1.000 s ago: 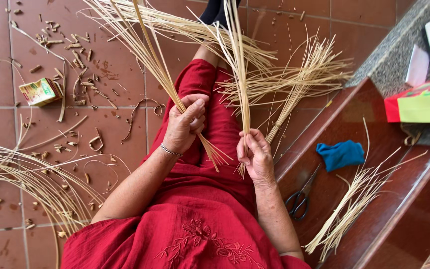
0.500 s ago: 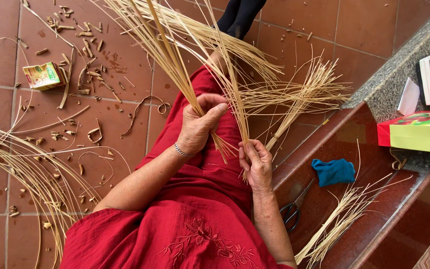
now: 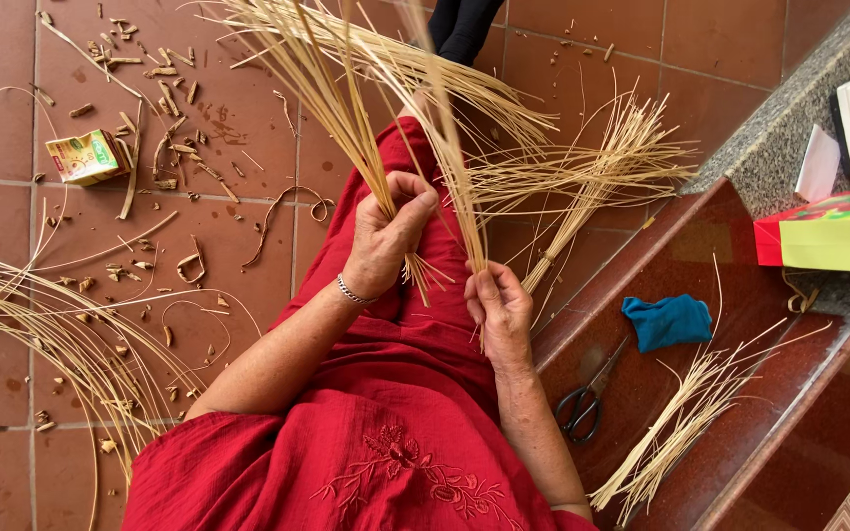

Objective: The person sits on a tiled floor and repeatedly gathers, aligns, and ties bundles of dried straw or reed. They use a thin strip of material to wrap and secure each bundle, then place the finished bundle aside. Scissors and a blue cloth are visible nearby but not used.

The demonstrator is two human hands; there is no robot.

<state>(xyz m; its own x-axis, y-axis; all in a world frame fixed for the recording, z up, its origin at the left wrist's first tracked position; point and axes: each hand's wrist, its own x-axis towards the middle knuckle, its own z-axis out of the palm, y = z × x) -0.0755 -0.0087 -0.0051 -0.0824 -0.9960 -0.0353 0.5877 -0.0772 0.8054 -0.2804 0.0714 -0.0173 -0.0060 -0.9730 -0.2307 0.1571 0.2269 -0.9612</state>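
The person sat in a red dress (image 3: 386, 433) on a step above a floor of reddish tiles (image 3: 12, 128), and both hands worked a fan of pale straw strips (image 3: 415, 88) that spread upward and outward over the lap. The left hand (image 3: 391, 236) was closed around 1 bunch of those strips near their lower ends, the thumb pressed across them, with a thin silver bracelet (image 3: 351, 292) at the wrist. The right hand (image 3: 499, 305) sat just beside it and a little lower, its fingertips pinched on a separate narrow bunch that rose straight up from the grip. Short strip ends stuck out below both fists, over the red cloth.

A second, bound sheaf of strips (image 3: 602, 167) lay just beyond the right hand, splayed toward the stone ledge (image 3: 769, 147). On the polished red step (image 3: 740, 256) to the right lay a crumpled blue cloth (image 3: 669, 321), black-handled scissors (image 3: 582, 408) nearer the person, and another loose bundle of straw (image 3: 686, 423) running diagonally.

On the ledge stood a red and green box (image 3: 838, 231). To the left, long strips (image 3: 41, 324) curved across the tiles among scattered shavings (image 3: 164, 108), and a small yellow and green carton (image 3: 86, 157) lay well apart from the hands. Dark-clad legs (image 3: 459, 28) showed at the top edge.
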